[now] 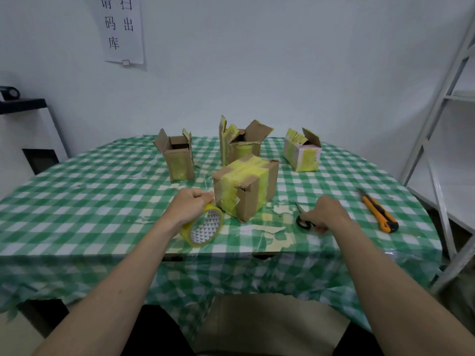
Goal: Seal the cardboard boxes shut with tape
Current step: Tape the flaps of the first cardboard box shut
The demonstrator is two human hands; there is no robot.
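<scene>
Near the middle of the table [77, 191], a closed cardboard box [245, 187] sits wrapped in wrinkled yellow tape, one corner torn. Just beside it, the left hand [189, 205] grips a yellow tape roll [204, 226] standing on edge, its ring-shaped core printed with small triangles. To the right, the right hand [326, 214] curls around black-handled scissors [303, 219] lying on the glossy green-checked cloth. Farther right lies an orange utility knife [379, 213]. Behind stand three open boxes [180, 156], [240, 145], [303, 151], flaps raised and patched with tape.
</scene>
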